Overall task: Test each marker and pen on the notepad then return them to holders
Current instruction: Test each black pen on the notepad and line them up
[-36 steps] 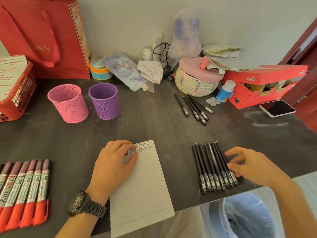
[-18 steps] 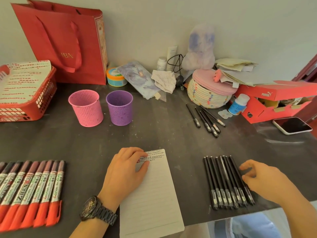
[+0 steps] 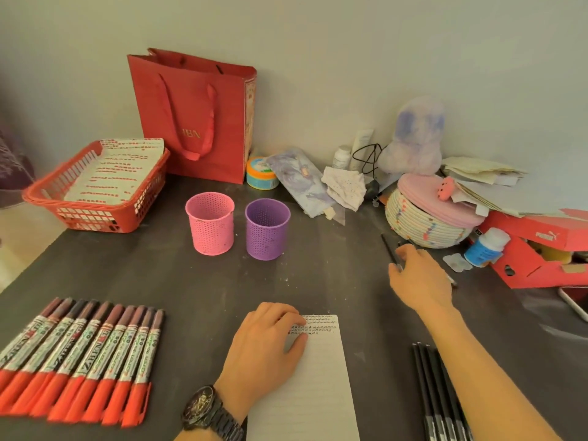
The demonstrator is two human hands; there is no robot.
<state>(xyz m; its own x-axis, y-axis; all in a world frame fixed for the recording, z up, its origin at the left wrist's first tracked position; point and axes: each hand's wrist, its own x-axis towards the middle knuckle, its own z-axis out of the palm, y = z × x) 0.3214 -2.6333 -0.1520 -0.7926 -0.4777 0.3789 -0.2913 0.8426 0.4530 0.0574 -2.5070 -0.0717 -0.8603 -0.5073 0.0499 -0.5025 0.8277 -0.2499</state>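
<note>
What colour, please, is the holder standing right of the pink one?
The holder is purple, seen best in the head view.

Single head-worn view, forward-down over the dark table [image 3: 334,281].

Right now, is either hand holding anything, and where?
Left hand presses the notepad flat, near its top. Right hand covers the loose black pens; any grip is hidden.

right hand [image 3: 420,276] hides most loose pens [image 3: 388,248] — phone [image 3: 577,302] cut by edge.
</note>
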